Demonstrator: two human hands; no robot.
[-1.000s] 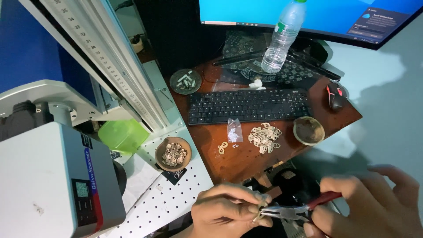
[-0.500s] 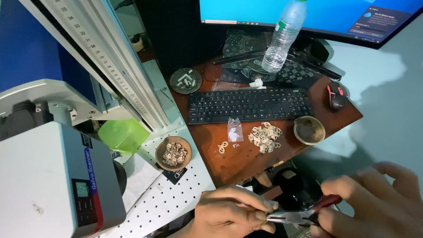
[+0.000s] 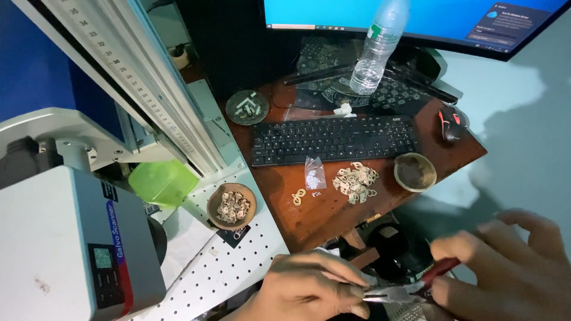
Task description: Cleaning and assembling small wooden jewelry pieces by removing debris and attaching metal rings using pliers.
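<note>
— Two hands near bottom: right hand [image 3: 505,270] clenches red-handled pliers [image 3: 404,290]; left hand [image 3: 315,291] pinches something tiny at their tip.
— Handling?
— Light, stiff, slippery; probably best held by the handles.

Both hands are cut off by the bottom edge; the right hand [image 3: 511,267] is blurred. Whatever the left hand [image 3: 309,291] pinches at the pliers [image 3: 395,291] tip is too small to tell.
</note>
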